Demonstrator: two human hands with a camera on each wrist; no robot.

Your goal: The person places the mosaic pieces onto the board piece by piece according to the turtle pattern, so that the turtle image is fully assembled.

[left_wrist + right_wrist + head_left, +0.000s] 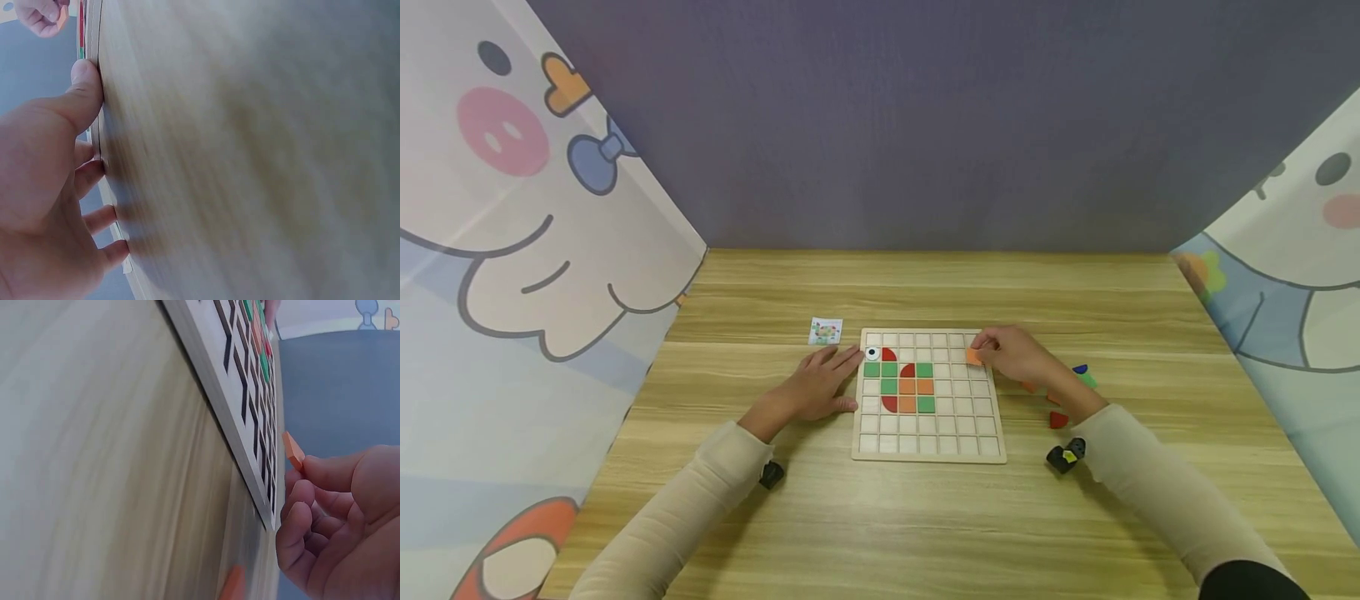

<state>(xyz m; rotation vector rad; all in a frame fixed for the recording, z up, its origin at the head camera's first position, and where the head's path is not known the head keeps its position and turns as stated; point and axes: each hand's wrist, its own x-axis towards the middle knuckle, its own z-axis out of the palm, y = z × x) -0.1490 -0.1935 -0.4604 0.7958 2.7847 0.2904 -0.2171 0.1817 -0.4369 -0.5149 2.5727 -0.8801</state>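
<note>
In the head view, the right hand (1017, 358) is at the right of centre, its grip pinching an orange tile (973, 357) over the upper right cells of a wooden grid board (928, 458); the left hand (820, 383) is at the left of centre with its grip released, fingers spread along the board's left edge; a small printed card (826, 332) lies just above that hand. On the left part of the board sit a round eye piece (872, 353), red rounded tiles (890, 404), green square tiles (926, 405) and orange square tiles (907, 386); loose on the desk (880, 525), beneath and beside the right forearm, are a red piece (1057, 420), a blue piece (1080, 368), a green piece (1087, 379) and orange ones.

In the left wrist view, the left hand fills the left of the frame, thumb and fingertips against the board's edge; the right hand shows in the upper left corner with the orange tile.

In the right wrist view, the right hand at the lower right holds the orange tile by thumb and finger, beside the board's far end; a blurred orange piece (233, 585) lies at the bottom.
</note>
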